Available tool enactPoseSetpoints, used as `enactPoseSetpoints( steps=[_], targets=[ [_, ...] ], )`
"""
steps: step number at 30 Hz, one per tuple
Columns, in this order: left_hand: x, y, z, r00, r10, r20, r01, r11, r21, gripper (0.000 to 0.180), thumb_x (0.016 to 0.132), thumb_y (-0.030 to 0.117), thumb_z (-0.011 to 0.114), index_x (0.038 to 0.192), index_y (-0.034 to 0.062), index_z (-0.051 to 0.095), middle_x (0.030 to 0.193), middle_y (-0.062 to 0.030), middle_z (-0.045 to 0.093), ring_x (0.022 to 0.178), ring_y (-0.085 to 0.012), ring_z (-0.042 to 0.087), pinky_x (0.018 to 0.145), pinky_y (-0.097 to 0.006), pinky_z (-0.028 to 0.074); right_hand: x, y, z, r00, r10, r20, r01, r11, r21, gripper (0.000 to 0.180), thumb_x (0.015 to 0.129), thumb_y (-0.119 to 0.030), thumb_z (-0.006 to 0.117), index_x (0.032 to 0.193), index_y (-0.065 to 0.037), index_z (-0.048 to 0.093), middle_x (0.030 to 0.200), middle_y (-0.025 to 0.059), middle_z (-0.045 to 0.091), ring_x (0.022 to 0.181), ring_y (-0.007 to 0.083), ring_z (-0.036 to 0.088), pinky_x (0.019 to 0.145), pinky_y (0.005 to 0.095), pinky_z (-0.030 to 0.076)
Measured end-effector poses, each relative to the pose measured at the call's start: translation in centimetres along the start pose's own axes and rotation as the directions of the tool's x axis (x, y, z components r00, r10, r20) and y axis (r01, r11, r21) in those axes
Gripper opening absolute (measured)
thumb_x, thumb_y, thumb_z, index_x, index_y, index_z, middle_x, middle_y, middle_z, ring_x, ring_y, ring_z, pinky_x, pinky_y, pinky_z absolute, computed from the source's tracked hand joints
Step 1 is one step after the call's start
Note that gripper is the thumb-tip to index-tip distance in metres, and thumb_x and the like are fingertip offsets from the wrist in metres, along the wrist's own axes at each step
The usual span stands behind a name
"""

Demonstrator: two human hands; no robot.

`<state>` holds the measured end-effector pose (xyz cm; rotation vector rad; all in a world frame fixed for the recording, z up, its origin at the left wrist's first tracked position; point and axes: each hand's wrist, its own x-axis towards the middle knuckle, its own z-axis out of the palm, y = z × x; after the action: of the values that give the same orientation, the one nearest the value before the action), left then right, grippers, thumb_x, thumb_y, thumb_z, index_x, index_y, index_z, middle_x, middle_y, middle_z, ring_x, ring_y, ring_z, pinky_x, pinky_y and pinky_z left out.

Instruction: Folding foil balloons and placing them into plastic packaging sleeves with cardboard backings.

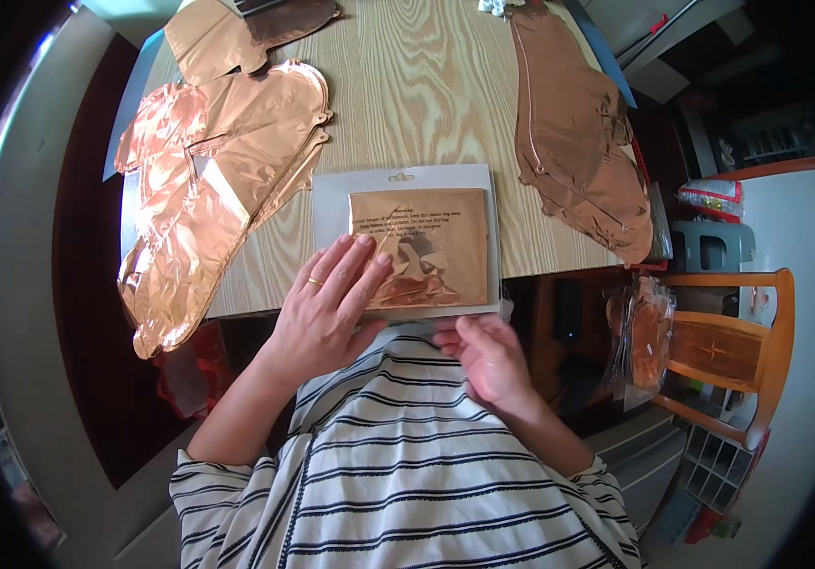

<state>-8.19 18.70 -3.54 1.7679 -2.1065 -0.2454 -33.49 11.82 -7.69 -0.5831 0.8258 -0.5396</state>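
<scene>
Packaged rose-gold foil balloon [419,248] in its clear sleeve lies on the wooden table [426,85], under and just beyond the left hand [327,308], whose flat, spread fingers seem to pin it steady. Beside it, the right hand [485,356] curls loosely at the sleeve's near edge, apparently pinching it. Unpacked foil balloons [208,190] lie further left.

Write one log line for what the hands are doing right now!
left hand: flat on clear packet of folded rose-gold foil | right hand: at packet's near edge, grip unclear | table: flat foil balloons either side
</scene>
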Motion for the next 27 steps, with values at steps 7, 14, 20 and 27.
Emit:
enactPoseSetpoints(
  steps=[7,14,20,27],
  targets=[
    [3.1,1.1,-0.3,0.997,0.021,0.077,-0.032,0.988,0.148,0.085,0.085,0.062,0.062,0.154,0.0175,0.039,0.159,-0.0221,0.029,0.147,-0.0443,0.026,0.117,-0.059,0.022,1.6,0.8,2.1,0.999,0.024,0.036,-0.023,0.999,-0.025,0.029,0.102,-0.027,0.059,0.105,0.001,0.066,0.094,0.0121,0.072,0.083,0.0188,0.069,0.081,0.0321,0.055],
    [5.0,-0.5,-1.8,0.991,-0.058,-0.119,0.049,0.995,-0.084,0.087,0.090,0.055,0.063,0.149,-0.0038,0.036,0.149,-0.0270,0.042,0.137,-0.0429,0.042,0.112,-0.051,0.033,0.5,1.2,1.4,0.990,-0.096,-0.104,0.077,0.982,-0.172,0.024,0.101,-0.024,0.061,0.095,0.000,0.065,0.087,0.0125,0.071,0.077,0.0172,0.067,0.077,0.0310,0.055],
    [10.0,-1.2,1.4,0.969,-0.216,-0.120,0.224,0.972,0.064,0.074,0.091,0.053,0.061,0.140,-0.0009,0.049,0.138,-0.0258,0.048,0.126,-0.0439,0.047,0.105,-0.055,0.037,0.6,1.2,1.6,0.996,-0.065,-0.066,0.054,0.984,-0.167,0.024,0.102,-0.024,0.060,0.101,0.000,0.065,0.091,0.0132,0.072,0.080,0.0177,0.067,0.079,0.0318,0.055],
    [9.6,-0.8,1.4,0.988,-0.118,-0.101,0.141,0.952,0.271,0.076,0.091,0.060,0.058,0.147,0.0092,0.046,0.144,-0.0264,0.041,0.127,-0.0455,0.045,0.104,-0.056,0.037,0.4,1.5,2.0,0.991,-0.136,0.005,0.135,0.978,-0.160,0.032,0.104,-0.026,0.057,0.118,0.001,0.064,0.098,0.0121,0.073,0.087,0.0172,0.070,0.086,0.0312,0.056]
  ],
)
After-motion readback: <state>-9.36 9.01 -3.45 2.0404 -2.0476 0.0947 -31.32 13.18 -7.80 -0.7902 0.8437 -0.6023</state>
